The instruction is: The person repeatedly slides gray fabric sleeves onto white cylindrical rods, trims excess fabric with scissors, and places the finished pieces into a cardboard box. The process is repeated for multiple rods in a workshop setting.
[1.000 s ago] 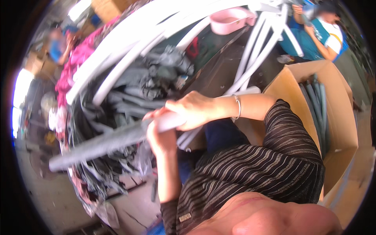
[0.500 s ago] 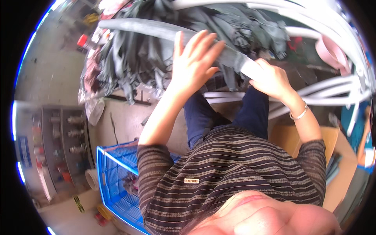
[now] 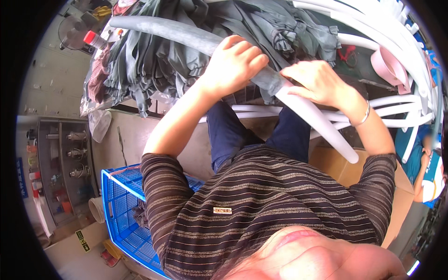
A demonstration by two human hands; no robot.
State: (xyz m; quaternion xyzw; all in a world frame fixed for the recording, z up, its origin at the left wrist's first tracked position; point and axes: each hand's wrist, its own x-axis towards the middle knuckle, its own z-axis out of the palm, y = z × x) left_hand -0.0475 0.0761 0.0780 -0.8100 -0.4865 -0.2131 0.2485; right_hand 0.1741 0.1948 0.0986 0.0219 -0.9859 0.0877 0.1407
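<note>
A long white tube [image 3: 326, 125] slants across in front of me, its near end pointing down to the right. Over its far part runs a grey fabric sleeve [image 3: 168, 33], bunched where it ends between my hands. My left hand [image 3: 235, 65] is closed round the sleeve-covered length. Close by the sleeve's edge, my right hand [image 3: 319, 83] grips the white tube, thumb lying along it and fingers on the far side; the fingertips are partly hidden. Behind the tube, a heap of dark grey gathered fabric pieces [image 3: 147, 60] hangs over a table edge.
Several bent white tubes [image 3: 392, 109] stand at the right, with a pink band [image 3: 389, 67] over one. A blue plastic basket [image 3: 122, 205] is at my left and a cardboard box [image 3: 329, 161] at my right. A red-capped can [image 3: 94, 39] lies far left; another person [image 3: 427, 172] is at the far right.
My left hand has gone from spread fingers over the sleeve to a closed grip. The white tube's bare end now shows beyond my right hand, whose fingers have shifted to the sleeve's edge.
</note>
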